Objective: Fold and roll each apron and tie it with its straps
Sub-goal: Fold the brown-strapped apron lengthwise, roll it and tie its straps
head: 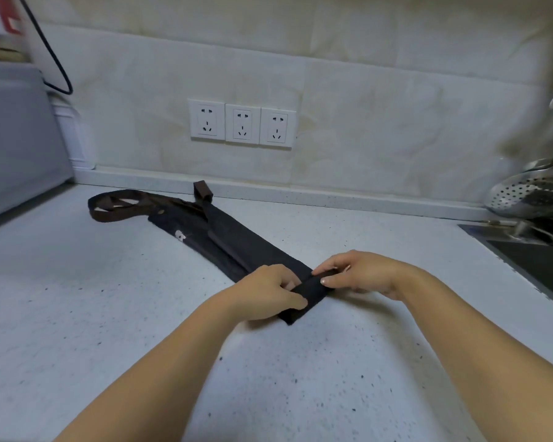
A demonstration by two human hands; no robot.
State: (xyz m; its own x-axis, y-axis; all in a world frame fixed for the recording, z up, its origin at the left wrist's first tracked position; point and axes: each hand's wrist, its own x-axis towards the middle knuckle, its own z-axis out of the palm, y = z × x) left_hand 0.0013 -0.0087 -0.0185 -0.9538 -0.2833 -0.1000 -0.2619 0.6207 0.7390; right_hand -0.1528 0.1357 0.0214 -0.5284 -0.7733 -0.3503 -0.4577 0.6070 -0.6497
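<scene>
1. Head view: left hand (268,290), fingers curled, pinches the apron's rolled near end.
2. Right hand (364,271) pinches the same end from the other side.
3. Apron (230,240): dark, folded into a narrow strip, lying diagonally on the speckled countertop (109,314).
4. Brown straps (109,215): looped at the far end.
5. Three wall sockets (242,125) behind.

Bare forearms (179,362), left hand (265,291), right hand (364,272), short fingernails (323,281)
</scene>
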